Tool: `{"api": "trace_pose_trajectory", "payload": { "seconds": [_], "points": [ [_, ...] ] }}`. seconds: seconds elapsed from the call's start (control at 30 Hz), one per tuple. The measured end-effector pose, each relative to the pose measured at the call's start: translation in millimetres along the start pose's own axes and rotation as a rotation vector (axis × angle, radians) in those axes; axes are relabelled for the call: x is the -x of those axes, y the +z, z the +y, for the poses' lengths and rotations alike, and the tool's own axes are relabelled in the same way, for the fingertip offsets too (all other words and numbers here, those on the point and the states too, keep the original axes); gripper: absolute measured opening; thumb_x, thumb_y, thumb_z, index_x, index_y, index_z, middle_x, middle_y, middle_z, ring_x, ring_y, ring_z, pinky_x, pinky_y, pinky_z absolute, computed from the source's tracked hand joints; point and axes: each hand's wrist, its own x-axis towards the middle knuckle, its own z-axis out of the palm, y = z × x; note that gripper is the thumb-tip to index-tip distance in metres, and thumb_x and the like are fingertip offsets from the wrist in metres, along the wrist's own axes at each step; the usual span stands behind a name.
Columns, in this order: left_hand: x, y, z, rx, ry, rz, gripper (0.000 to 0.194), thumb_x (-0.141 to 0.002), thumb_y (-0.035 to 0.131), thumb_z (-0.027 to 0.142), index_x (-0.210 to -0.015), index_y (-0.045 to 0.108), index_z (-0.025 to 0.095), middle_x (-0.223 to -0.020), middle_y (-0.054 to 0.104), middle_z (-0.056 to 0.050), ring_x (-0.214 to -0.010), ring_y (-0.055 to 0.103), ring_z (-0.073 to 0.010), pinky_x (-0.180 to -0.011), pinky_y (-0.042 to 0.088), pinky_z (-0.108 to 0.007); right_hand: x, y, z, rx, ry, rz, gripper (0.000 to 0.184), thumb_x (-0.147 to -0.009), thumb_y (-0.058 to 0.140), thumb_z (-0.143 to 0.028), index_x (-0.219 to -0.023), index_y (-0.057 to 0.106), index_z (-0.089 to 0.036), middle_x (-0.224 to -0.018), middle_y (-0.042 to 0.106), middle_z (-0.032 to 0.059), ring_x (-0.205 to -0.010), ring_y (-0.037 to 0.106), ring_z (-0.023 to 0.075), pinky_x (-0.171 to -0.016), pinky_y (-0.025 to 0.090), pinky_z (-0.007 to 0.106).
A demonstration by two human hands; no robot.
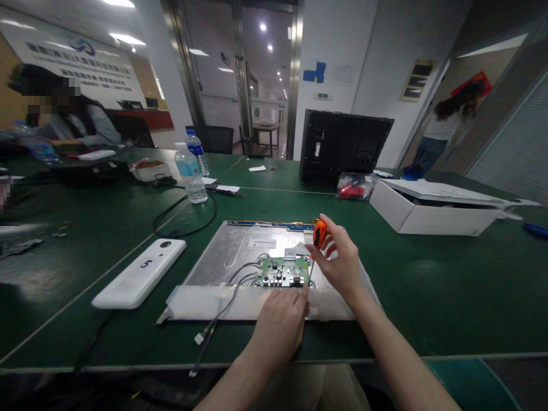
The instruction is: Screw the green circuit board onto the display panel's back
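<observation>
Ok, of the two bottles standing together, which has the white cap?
The front bottle, closer to you; the rear bottle has a blue cap.

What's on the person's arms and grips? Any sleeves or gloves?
The left grip and right grip are ordinary human hands, without gloves. The left arm and right arm are slim and bare, with no sleeves, watch or cables on the parts showing. Small rings are hard to tell.
</observation>
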Motion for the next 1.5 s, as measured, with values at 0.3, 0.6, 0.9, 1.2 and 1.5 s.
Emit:
{"api": "trace_pose_trajectory", "payload": {
  "seconds": [0.3,0.6,0.9,1.2,1.5],
  "points": [
    [-0.8,1.6,0.2,-0.016,0.001,-0.005,0.030,-0.093,0.046,0.011,-0.119,0.062,0.009,-0.081,0.068,-0.007,-0.076,0.065,-0.0234,-0.070,0.051,-0.036,3.3,0.5,-0.5,-0.015,0.072,0.003,0.049,-0.089,0.054,-0.027,-0.136,0.044,-0.021,-0.072,0.060,-0.0040,-0.049,0.050,0.0084,-0.048,0.047,0.020],
    [-2.4,1.5,-0.1,-0.038,-0.004,-0.012,0.032,-0.094,0.042,0.010,-0.119,0.061,0.011,-0.082,0.068,-0.008,-0.078,0.065,-0.0220,-0.071,0.050,-0.035,-0.3,-0.6,2.9,0.002,0.031,-0.032,0.050,-0.089,0.062,-0.033,-0.136,0.051,-0.021,-0.075,0.061,-0.0022,-0.056,0.053,0.0099,-0.051,0.047,0.021],
    [-2.0,-2.0,1.0,-0.046,-0.014,-0.012,0.028,-0.094,0.048,0.013,-0.117,0.063,0.010,-0.081,0.069,-0.007,-0.075,0.065,-0.0226,-0.069,0.050,-0.035,3.3,-2.1,-0.3,-0.031,0.045,-0.022,0.049,-0.087,0.054,-0.024,-0.135,0.042,-0.021,-0.073,0.059,-0.0047,-0.047,0.047,0.0076,-0.045,0.043,0.019],
    [0.3,1.0,0.3,-0.029,-0.011,0.002,0.027,-0.094,0.046,0.012,-0.116,0.061,0.011,-0.082,0.068,-0.007,-0.077,0.064,-0.0230,-0.070,0.048,-0.036,0.7,-1.4,-1.4,0.000,0.018,-0.036,0.051,-0.087,0.064,-0.033,-0.135,0.051,-0.021,-0.076,0.063,-0.0013,-0.055,0.054,0.0105,-0.050,0.048,0.022],
    [2.3,-2.5,0.9,-0.001,-0.023,-0.024,0.028,-0.094,0.046,0.013,-0.118,0.060,0.012,-0.085,0.068,-0.007,-0.079,0.064,-0.0221,-0.072,0.049,-0.035,3.5,-1.7,-4.3,-0.025,0.017,-0.014,0.049,-0.087,0.056,-0.024,-0.135,0.045,-0.021,-0.069,0.057,-0.0055,-0.049,0.049,0.0085,-0.047,0.044,0.020]
  ]
}}
